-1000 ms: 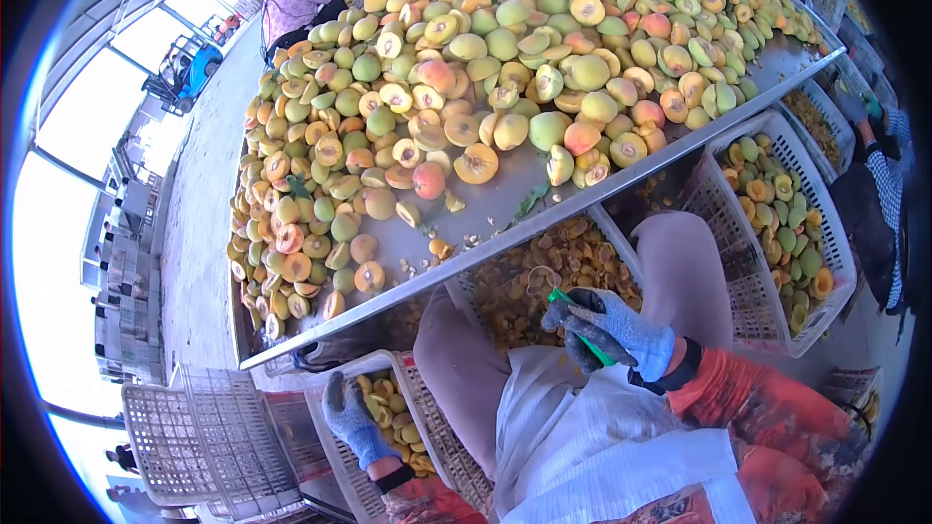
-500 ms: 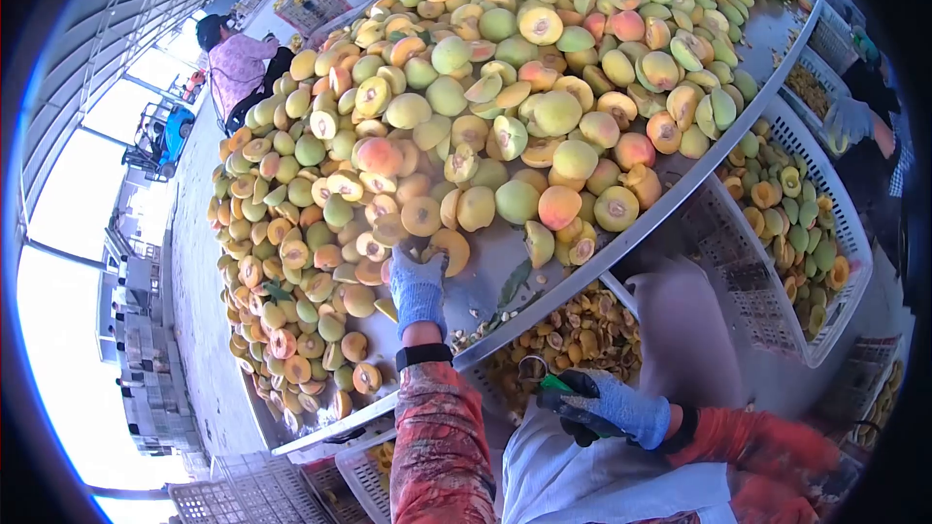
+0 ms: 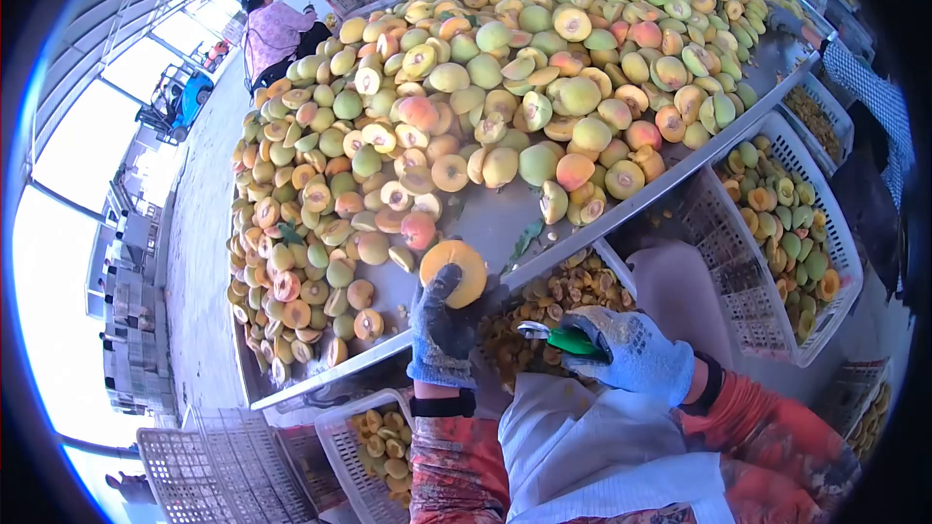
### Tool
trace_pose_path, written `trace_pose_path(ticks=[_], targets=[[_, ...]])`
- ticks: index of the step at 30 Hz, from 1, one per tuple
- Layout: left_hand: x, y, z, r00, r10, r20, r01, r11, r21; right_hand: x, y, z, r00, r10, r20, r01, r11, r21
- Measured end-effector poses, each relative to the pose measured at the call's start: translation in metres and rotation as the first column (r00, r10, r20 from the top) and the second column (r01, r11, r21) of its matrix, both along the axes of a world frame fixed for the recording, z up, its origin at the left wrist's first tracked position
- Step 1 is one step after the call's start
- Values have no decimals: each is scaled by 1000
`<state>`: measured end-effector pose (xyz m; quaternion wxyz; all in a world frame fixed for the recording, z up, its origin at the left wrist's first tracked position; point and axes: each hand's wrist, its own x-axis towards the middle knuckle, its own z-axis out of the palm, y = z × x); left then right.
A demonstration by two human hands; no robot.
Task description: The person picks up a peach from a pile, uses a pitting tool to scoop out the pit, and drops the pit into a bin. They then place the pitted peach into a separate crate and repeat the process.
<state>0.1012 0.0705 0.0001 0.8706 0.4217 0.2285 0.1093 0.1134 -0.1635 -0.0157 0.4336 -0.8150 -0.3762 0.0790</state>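
Note:
In the head view my left hand (image 3: 442,335), in a blue glove with dark palm, is closed around a peach half (image 3: 453,273). Its orange cut face is turned up, above the table's front edge. My right hand (image 3: 636,351), also gloved, grips a green-handled pitting tool (image 3: 573,341) with a short curved metal tip. That tip points left toward my left hand, apart from the fruit. Behind my hands, a large heap of peaches (image 3: 485,73), many halved, covers much of the metal table (image 3: 490,223).
Below the table edge sits a container of fruit scraps (image 3: 558,306). A white crate (image 3: 845,223) of peach halves stands right; another crate (image 3: 340,446) is lower left. A seated person (image 3: 277,34) works at the far left, near a blue forklift (image 3: 184,102). A co-worker's checked sleeve (image 3: 869,87) shows at right.
My left hand has drawn back from the heap toward me, bringing a peach half off the table. My right hand has risen slightly with the tool, its tip now clearly visible.

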Motion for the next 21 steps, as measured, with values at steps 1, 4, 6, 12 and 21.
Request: trace_pose_path(ticks=[1,4,6,12,21], targets=[[-15,-6,-3,1000,13,20,-9,981,-192,-1,4,8,1000,21,7,-21,1000,-10],[-49,-28,-3,997,60,40,-47,959,-281,-17,23,28,995,16,96,-27,993,116],[-65,-34,-6,990,88,108,-62,972,-228,-28,29,34,996,36,85,-44,995,95],[-98,-46,-3,975,157,159,-121,969,-216,-52,28,23,991,82,107,-88,995,55],[-100,-60,10,966,138,218,-141,990,-1,-61,16,44,998,65,10,-65,998,5]])
